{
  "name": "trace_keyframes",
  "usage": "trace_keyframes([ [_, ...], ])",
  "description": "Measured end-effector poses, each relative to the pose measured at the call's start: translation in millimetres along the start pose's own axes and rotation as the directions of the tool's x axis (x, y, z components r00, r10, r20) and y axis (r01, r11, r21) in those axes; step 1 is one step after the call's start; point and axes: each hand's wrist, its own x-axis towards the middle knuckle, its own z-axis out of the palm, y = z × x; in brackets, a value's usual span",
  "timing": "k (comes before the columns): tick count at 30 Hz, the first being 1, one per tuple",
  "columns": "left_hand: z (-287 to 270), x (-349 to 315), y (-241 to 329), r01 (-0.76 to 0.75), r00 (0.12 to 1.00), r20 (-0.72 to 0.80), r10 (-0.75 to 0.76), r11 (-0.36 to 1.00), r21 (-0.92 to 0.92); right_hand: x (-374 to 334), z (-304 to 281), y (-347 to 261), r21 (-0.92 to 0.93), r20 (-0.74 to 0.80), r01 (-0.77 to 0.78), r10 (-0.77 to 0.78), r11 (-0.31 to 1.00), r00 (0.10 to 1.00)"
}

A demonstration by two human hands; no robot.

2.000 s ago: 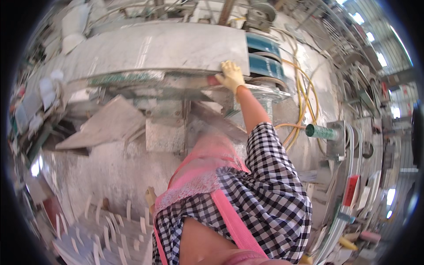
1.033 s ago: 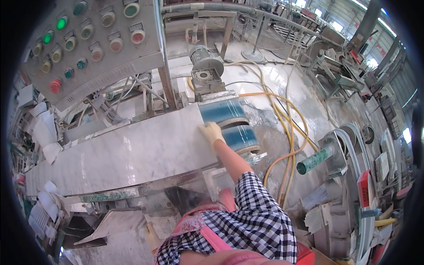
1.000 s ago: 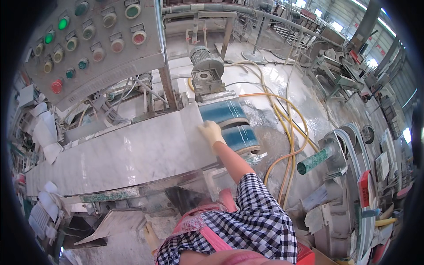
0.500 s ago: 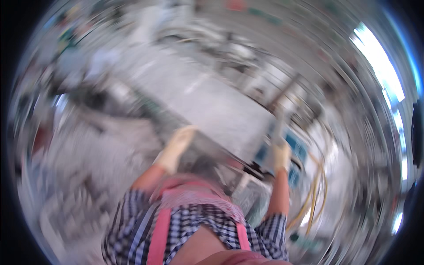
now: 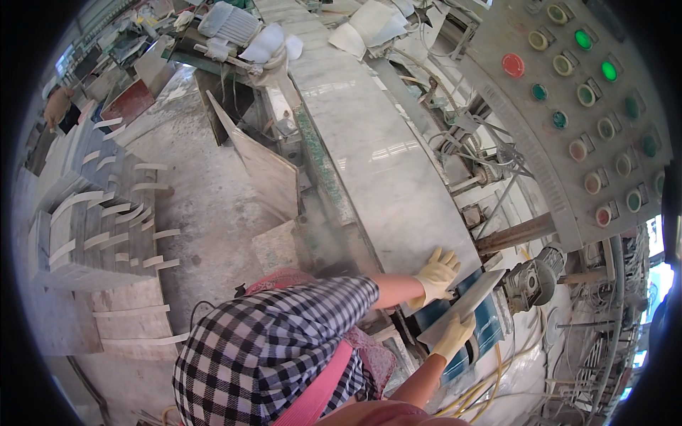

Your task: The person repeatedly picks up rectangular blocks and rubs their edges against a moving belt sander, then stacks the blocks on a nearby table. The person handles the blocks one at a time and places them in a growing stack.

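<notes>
A long white marble slab (image 5: 383,170) with grey veining runs from the far end toward me. On its near end lies my left hand (image 5: 437,277) in a cream glove, fingers spread flat. Just to the right, my right hand (image 5: 455,337), gloved alike, grips the edge of a narrow grey stone strip (image 5: 463,307), which is tilted. The strip crosses over a blue panelled surface (image 5: 486,319) beyond the slab's end. My thumb's hold on the strip's underside is hidden.
A control panel (image 5: 568,106) with coloured buttons, some lit green, hangs at upper right. Below it are a motor (image 5: 533,280) and yellow hoses (image 5: 490,387). Stacked stone slabs (image 5: 85,206) with pale strips stand left. A leaning board (image 5: 263,163) rests left of the machine. Another person (image 5: 60,108) is far left.
The view has swung and sharpened from a blur. My left hand has moved right, from left of the slab onto its near end, close to my right hand.
</notes>
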Motion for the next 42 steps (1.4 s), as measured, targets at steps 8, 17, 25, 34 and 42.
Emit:
trace_keyframes([
  [8,67.4,36.7,9.0,0.126,0.967,-0.239,-0.092,0.983,0.131,-12.5,-6.4,-41.1,0.095,-0.05,-0.116,0.121,0.989,0.991],
  [17,23.5,54.5,42.6,0.237,0.954,0.133,-0.268,0.949,0.209,-6.5,-16.4,-6.9,0.121,-0.076,-0.064,0.074,0.991,0.994],
  [25,-33.7,49.7,14.1,-0.046,0.979,0.196,0.05,0.999,-0.026,11.5,-29.9,15.3,0.076,0.073,-0.017,0.012,0.997,0.997],
  [34,-13.8,62.7,-25.6,-0.419,0.892,0.197,0.407,0.579,0.7,35.9,26.4,-15.7,0.292,0.163,0.149,-0.202,0.945,0.966],
  [42,-28.7,25.2,-13.7,0.159,0.986,0.163,-0.034,0.483,-0.861,16.8,27.5,-38.2,0.112,0.125,0.025,-0.039,0.993,0.991],
])
